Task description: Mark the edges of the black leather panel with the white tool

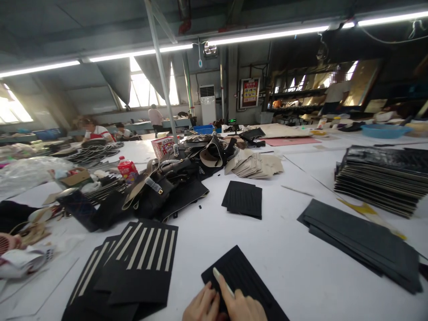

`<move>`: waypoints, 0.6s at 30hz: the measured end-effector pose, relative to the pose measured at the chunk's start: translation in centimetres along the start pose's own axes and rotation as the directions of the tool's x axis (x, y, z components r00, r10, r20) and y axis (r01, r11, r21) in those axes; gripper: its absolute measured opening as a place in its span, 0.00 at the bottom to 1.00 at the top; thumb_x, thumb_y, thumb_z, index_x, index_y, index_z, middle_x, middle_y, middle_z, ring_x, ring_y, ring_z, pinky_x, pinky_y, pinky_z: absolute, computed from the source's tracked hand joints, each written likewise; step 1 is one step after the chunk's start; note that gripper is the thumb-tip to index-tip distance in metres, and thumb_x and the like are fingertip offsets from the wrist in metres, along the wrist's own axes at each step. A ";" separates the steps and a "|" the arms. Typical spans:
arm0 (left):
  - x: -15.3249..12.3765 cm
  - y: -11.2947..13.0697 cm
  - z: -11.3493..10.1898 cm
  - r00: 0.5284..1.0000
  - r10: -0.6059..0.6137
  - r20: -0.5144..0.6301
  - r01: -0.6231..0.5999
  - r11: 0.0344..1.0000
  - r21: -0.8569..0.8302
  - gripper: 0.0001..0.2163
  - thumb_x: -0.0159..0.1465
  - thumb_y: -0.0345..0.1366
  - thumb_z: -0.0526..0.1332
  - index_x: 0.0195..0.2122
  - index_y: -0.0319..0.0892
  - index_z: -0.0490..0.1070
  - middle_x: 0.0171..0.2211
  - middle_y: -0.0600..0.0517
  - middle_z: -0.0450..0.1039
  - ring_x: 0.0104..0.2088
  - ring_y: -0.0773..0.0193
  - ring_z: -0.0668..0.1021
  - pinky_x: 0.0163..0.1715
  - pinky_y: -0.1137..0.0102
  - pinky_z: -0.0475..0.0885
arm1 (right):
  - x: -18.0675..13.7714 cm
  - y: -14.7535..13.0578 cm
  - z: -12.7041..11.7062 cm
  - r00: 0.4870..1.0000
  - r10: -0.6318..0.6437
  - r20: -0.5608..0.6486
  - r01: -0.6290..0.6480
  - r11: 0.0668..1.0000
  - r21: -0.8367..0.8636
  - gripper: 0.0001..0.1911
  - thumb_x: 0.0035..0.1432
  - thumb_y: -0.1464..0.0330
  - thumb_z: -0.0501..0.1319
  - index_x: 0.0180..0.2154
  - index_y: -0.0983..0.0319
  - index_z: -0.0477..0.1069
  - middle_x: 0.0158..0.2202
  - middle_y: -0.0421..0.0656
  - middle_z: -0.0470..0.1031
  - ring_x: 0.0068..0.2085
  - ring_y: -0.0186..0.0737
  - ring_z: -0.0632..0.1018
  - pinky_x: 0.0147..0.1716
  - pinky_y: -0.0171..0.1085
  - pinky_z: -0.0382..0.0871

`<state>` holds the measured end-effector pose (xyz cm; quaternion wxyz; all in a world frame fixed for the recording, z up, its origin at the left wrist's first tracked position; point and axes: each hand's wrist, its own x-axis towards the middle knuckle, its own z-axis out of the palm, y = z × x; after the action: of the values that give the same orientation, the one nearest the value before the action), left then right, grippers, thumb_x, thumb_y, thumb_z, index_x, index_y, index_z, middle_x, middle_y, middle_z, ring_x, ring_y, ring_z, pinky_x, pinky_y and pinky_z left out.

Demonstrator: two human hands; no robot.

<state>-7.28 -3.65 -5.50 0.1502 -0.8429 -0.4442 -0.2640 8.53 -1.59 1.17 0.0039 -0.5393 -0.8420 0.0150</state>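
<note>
Striped black panels [133, 267] lie fanned on the white desk [294, 249]. A heap of bag parts [167, 187] sits behind them, a red bottle [128, 169] beside it, stacked dark sheets [381, 178] well apart.

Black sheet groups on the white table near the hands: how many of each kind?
Sheet under both hands: 1
Fanned piles with white stripes: 1
Small plain black stacks: 1
Long dark stacks at right: 1
Tall stacks at far right: 1
Total: 5
</note>
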 end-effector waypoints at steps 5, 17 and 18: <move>0.6 0.2 -0.4 0.999 -0.027 -0.034 0.026 1.000 -0.011 0.12 0.65 0.33 0.48 0.41 0.39 0.70 0.35 0.45 0.75 0.41 0.58 0.78 0.37 0.74 0.76 | 1.7 0.8 -1.8 0.983 -0.112 0.147 0.101 0.991 0.085 0.42 0.40 0.81 0.53 0.60 0.58 0.55 0.31 0.49 0.78 0.30 0.47 0.79 0.25 0.36 0.69; 1.3 0.7 -1.2 0.995 -0.038 -0.089 0.040 0.999 0.023 0.15 0.68 0.35 0.44 0.40 0.39 0.70 0.35 0.46 0.75 0.39 0.60 0.79 0.36 0.75 0.76 | 0.4 1.5 1.5 0.979 -0.106 0.173 0.080 0.986 0.148 0.38 0.49 0.81 0.47 0.60 0.50 0.54 0.29 0.46 0.78 0.29 0.47 0.79 0.21 0.36 0.67; 1.0 0.7 -0.9 0.996 -0.044 -0.080 0.046 0.999 0.018 0.14 0.67 0.34 0.45 0.40 0.39 0.70 0.35 0.46 0.75 0.39 0.59 0.79 0.37 0.75 0.76 | 0.2 1.7 2.0 0.983 -0.079 0.168 0.044 0.979 0.200 0.37 0.49 0.80 0.48 0.59 0.49 0.55 0.29 0.45 0.78 0.29 0.48 0.79 0.22 0.37 0.67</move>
<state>-6.53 -3.79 -4.14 0.1702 -0.8199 -0.4594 -0.2962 9.93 -0.80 -0.91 -0.0168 -0.5066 -0.8498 0.1449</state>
